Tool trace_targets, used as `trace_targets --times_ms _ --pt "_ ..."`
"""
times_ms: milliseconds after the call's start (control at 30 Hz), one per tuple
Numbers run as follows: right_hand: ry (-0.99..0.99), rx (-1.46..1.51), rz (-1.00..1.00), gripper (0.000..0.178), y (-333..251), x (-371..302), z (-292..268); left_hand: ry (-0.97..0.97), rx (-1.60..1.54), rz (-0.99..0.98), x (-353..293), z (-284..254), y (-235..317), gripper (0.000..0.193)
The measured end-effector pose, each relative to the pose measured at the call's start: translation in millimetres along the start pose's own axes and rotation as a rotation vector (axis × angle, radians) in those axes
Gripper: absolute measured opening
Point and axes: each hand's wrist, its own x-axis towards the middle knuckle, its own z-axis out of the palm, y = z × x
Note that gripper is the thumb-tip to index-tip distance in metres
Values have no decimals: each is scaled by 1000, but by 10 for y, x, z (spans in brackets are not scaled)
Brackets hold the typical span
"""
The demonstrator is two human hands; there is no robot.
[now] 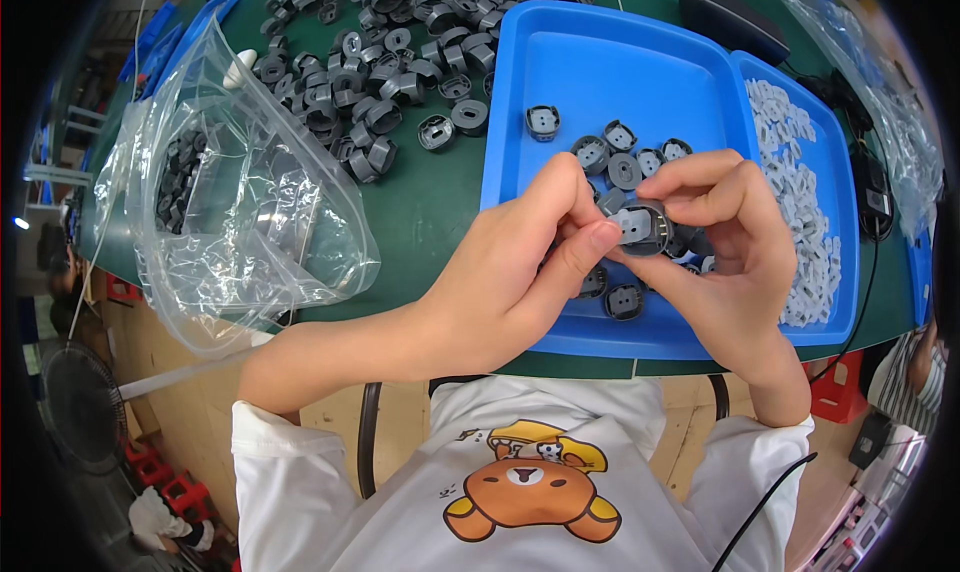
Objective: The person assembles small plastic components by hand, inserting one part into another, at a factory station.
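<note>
Over the near part of a blue tray (620,72), my two hands meet at one small assembly. My right hand (745,242) grips a dark grey round plastic housing (660,234) between thumb and fingers, its hollow side turned up. With thumb and forefinger, my left hand (515,262) pinches a light grey flat plastic piece (630,222) at the housing's opening. How deep the piece sits in it I cannot tell. Several round housings (624,170) lie in the tray around and below my hands, some with light grey insides; my fingers hide part of them.
A smaller blue tray (845,307) on the right holds many small pale grey pieces (800,212). Loose dark grey housings (380,82) are heaped at the back of the green table (430,202). A clear plastic bag (250,212) stands on the left. A black cable (868,292) runs down the right.
</note>
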Motion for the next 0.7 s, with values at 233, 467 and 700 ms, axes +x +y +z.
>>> trace_targets --times_ms 233,467,700 --pt "-7 -36 -50 41 2 -6 -12 -141 -151 -132 64 -115 62 13" --pt "17 -72 -132 40 18 3 -22 -203 -328 -257 132 -151 45 13" --pt "33 -139 -224 40 5 -16 -38 -127 -310 -242 127 -84 117 9"
